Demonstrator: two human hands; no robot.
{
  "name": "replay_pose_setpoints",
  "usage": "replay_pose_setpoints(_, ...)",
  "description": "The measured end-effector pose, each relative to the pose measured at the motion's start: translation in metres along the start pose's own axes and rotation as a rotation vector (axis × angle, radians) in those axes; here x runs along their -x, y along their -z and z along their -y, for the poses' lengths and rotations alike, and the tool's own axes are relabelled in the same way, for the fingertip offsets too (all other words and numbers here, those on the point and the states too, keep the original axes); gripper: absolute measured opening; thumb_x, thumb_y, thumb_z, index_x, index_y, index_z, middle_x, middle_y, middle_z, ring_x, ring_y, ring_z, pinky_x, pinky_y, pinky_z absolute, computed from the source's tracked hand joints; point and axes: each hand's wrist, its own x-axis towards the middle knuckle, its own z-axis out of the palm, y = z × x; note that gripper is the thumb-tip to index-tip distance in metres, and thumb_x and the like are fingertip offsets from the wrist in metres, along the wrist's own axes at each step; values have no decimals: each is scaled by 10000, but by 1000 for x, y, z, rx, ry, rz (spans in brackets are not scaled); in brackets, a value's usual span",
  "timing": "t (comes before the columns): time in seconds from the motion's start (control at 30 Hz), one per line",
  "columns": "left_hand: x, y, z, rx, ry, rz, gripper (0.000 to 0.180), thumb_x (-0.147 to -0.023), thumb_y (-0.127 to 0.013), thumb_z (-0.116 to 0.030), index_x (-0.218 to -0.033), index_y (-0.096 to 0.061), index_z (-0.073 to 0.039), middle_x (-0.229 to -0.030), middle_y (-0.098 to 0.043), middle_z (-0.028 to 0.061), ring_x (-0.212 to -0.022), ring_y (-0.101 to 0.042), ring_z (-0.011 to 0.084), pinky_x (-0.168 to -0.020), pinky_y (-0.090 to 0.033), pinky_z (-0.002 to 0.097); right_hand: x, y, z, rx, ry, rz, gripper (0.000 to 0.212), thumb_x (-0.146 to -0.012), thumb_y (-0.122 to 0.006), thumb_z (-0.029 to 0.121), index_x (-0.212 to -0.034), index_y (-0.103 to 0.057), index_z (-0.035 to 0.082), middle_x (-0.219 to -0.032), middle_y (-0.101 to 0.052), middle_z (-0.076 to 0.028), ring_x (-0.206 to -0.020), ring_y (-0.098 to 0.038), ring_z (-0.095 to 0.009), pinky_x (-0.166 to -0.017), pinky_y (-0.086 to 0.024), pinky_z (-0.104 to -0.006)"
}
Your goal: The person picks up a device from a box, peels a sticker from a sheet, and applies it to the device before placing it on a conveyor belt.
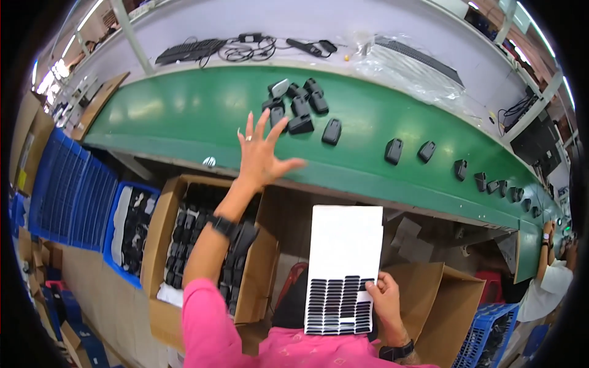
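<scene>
My left hand (261,156) reaches over the green bench with its fingers spread, and nothing is in it. Just beyond its fingertips lies a cluster of small black plastic devices (300,107), one of which shows a pale face (279,88). A single black device (331,132) lies to the right of the cluster. Low in front of me, my right hand (384,294) grips the right edge of a white sheet (346,239), thumb on top. Rows of black rectangular stickers cover the sheet's lower half, with a few white gaps among them.
Black devices (394,151) trail along the green bench (202,116) to the right. An open carton (161,257) of black devices stands below my left arm, beside blue crates (70,190). Another carton (451,300) is at right. Keyboards, cables and clear plastic wrap (405,73) lie behind. A co-worker (552,279) sits far right.
</scene>
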Motion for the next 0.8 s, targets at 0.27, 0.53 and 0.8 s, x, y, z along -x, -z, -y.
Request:
replay_pose_setpoints(0.27, -92, -97, 22, 129, 210, 148, 889, -606, -715, -696, -1296, -579, -153, -1295, -506, 166, -1254, -410, 361, -1031, -285, 559, -22, -4, 1, -62, -34, -29, 340, -874, -636, 42, -1154, -494, -89, -937, -681, -118, -809, -639, -103, -699, -514, -226)
replay_pose_setpoints(0.53, -125, -158, -94, 408, 327, 196, 841, -795, -476, -738, -1386, -459, -140, -1499, -284, 212, -1396, -149, 480, -1051, -98, 717, -52, 5, -8, -1, -75, 60, 319, -874, -644, 64, -1129, -511, -75, -924, -676, -115, -782, -646, -110, -671, -517, -230)
replay_pose_setpoints(0.8, -192, -121, 44, -91, 347, 330, 754, -789, -539, -687, -1397, -455, -248, -1448, -408, 138, -1381, -240, 428, -999, -182, 750, -46, -9, 11, -51, -108, 38, 359, -870, -647, 43, -1174, -487, -62, -960, -663, -110, -823, -649, -124, -740, -526, -256)
